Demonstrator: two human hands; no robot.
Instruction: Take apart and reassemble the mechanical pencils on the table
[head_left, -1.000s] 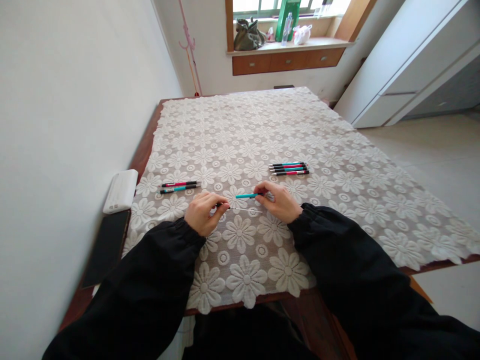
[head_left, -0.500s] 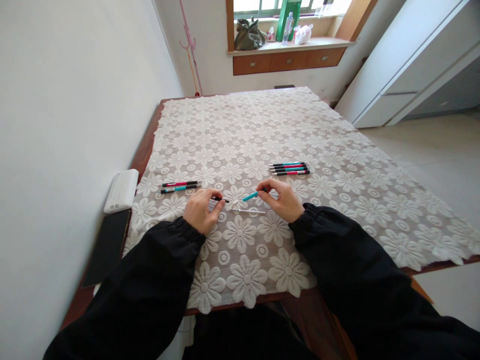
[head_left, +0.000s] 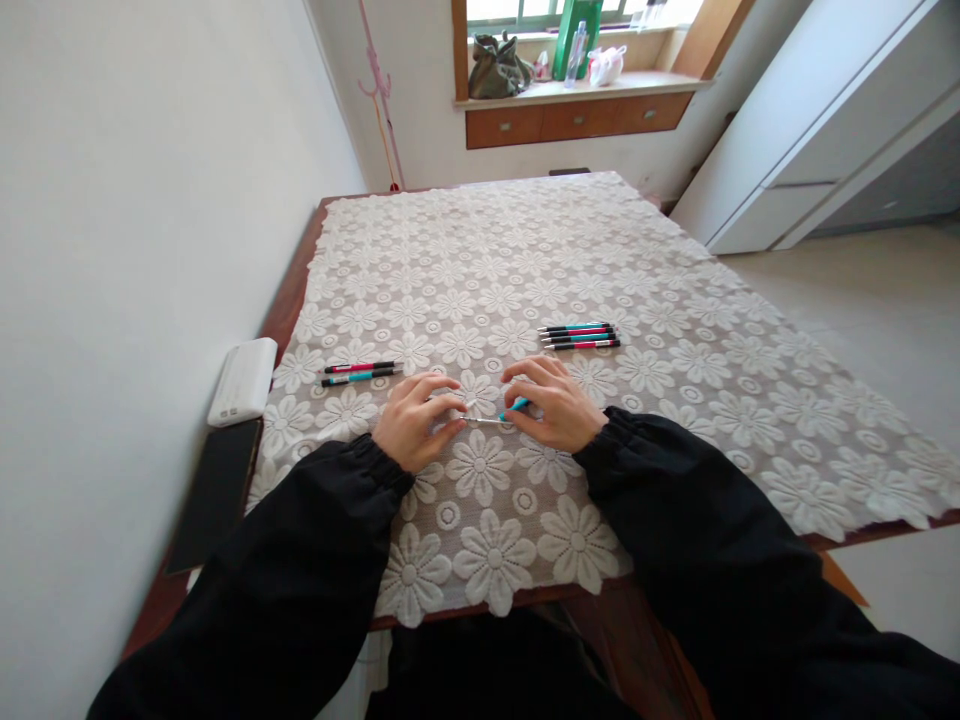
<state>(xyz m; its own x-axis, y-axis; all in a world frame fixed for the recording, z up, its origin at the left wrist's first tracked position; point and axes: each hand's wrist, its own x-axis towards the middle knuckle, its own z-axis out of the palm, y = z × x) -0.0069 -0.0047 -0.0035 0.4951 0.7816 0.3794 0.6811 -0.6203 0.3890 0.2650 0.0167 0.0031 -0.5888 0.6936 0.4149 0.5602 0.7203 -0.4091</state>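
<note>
Lace tablecloth (head_left: 525,250) with a white flower pattern covered the wooden table (head_left: 289,300), and both hands rested on it near the edge closest to the person. Curled over the cloth, the left hand (head_left: 411,422) had its fingertips bent down and meeting a thin pale rod (head_left: 484,421) that lay flat on the lace between the two hands; whether the fingers actually pinched that rod or only touched its end could not be told. Opposite it, the right hand (head_left: 551,405) was closed around a teal pen barrel (head_left: 514,407), of which only a short stretch showed below the fingers, slanting down toward the rod. The two hands sat just beside each other, the rod spanning the gap. Farther out on the tablecloth than the right hand lay a neat row of four pens (head_left: 579,336), side by side, with black, teal and red parts. Out beyond the left hand, toward the wall side of the tablecloth, lay a pair of pens (head_left: 360,373), one red and one teal. Off the cloth at that same side, a white box (head_left: 242,381) sat against the wall with a dark flat object (head_left: 214,495) just nearer to the person. Black sleeves (head_left: 315,560) covered both forearms.
</note>
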